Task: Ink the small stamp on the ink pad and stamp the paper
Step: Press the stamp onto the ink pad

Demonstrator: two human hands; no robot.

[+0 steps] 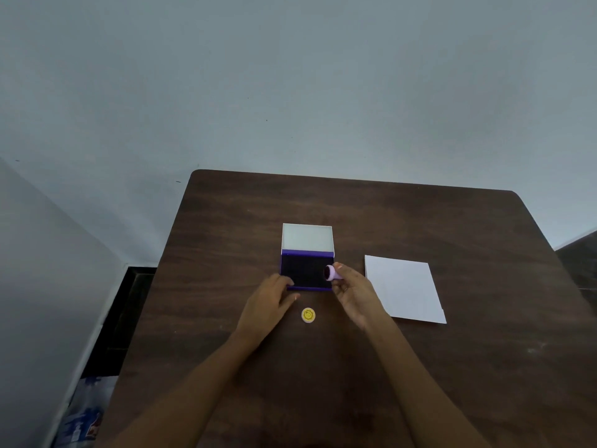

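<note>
Head view: small stamp (332, 273) pinched in right hand (353, 294), long axis near-horizontal, inked face leftward over ink pad (305, 272).

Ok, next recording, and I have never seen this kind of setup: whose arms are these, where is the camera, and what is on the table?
There is no machine here. A person wears a wide-angle camera on the head, so this single picture looks down along their own bare arms at a dark wooden table. The left hand rests on the near left edge of an open purple ink pad, its pale lid folded back. The right hand holds a small pink stamp tilted on its side over the pad's right edge. A white paper lies to the right, with no mark that I can see. A small yellow cap sits nearer the person.
</note>
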